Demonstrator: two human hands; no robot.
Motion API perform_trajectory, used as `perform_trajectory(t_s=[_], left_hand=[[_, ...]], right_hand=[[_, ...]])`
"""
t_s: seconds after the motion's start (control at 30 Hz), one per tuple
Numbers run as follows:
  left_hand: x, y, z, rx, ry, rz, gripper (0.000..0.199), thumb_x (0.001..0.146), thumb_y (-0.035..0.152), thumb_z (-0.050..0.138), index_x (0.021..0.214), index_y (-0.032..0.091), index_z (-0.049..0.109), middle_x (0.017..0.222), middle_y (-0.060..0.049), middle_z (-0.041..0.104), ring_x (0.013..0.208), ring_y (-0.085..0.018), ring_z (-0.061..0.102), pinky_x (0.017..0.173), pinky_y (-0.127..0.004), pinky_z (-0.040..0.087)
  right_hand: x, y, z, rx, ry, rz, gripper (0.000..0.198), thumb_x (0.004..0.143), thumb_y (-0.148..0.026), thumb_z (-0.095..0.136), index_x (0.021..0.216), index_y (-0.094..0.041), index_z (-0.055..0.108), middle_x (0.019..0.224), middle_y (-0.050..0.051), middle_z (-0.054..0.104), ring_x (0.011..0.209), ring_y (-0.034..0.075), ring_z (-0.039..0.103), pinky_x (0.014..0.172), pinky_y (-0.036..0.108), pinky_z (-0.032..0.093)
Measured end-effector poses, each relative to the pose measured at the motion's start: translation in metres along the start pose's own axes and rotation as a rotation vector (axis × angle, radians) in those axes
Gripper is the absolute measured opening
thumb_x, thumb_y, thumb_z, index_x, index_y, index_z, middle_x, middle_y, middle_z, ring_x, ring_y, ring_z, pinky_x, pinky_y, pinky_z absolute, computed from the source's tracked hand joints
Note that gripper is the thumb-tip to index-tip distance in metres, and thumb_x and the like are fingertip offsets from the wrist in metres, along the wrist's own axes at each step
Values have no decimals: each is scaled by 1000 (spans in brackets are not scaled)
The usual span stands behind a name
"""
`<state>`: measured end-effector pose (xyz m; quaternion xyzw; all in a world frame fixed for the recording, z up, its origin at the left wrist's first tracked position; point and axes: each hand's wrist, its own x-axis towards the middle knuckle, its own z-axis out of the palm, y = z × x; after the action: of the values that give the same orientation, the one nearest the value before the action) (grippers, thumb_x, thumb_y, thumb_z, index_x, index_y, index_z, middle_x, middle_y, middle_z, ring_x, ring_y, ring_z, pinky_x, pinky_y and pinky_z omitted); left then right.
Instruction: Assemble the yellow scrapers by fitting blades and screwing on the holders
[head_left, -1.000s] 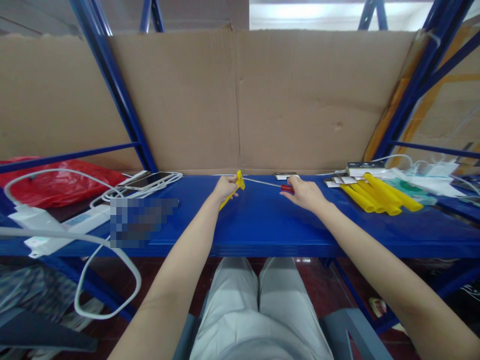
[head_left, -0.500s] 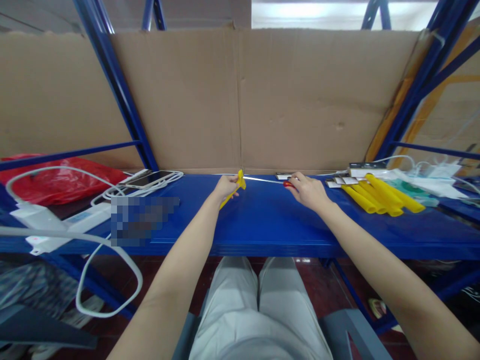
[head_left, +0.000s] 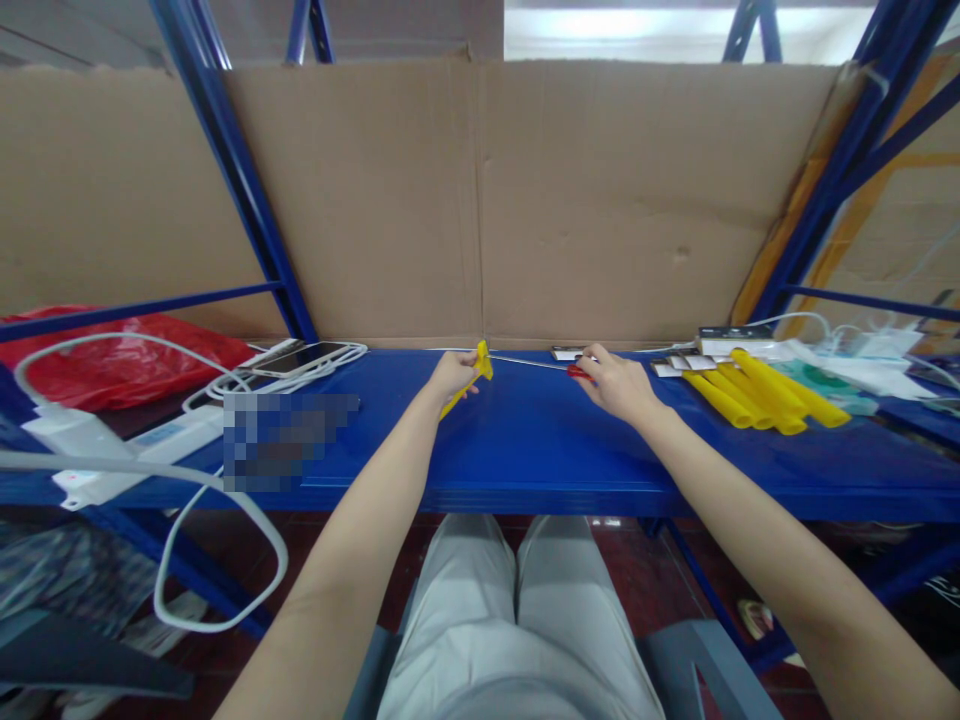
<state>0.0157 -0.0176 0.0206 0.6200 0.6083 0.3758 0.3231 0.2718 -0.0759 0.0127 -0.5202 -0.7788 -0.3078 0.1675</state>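
My left hand (head_left: pixel 448 376) grips a yellow tube (head_left: pixel 471 377) near the back of the blue shelf (head_left: pixel 525 450), its far end raised toward the cardboard. My right hand (head_left: pixel 619 385) holds a screwdriver with a red handle (head_left: pixel 576 371); its thin metal shaft (head_left: pixel 525 362) runs left and its tip meets the open end of the yellow tube. Both forearms reach forward over the shelf's front edge.
Several more yellow tubes (head_left: pixel 765 395) lie to the right beside small white boxes (head_left: pixel 682 362) and a charger cable. A phone (head_left: pixel 300 358), white cables, a power strip (head_left: pixel 97 445) and a red bag (head_left: pixel 112 360) sit on the left. A cardboard wall (head_left: pixel 480 200) backs the shelf, with blue uprights at either side.
My right hand has shifted slightly left and back with the screwdriver, keeping its tip at the tube's end. My left hand and the tube have hardly moved.
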Motion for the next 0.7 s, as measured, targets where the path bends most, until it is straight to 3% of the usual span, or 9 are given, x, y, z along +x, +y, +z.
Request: perform_trajectory(t_s=[0.7], left_hand=[[1, 0, 1, -30, 9, -16, 42, 86, 15, 60, 128, 19, 59, 121, -9, 64, 57, -8, 63, 40, -14, 35]], right_hand=[[2, -1, 2, 54, -44, -9, 32, 95, -29, 36, 101, -13, 63, 112, 16, 58, 95, 24, 52, 68, 32, 37]])
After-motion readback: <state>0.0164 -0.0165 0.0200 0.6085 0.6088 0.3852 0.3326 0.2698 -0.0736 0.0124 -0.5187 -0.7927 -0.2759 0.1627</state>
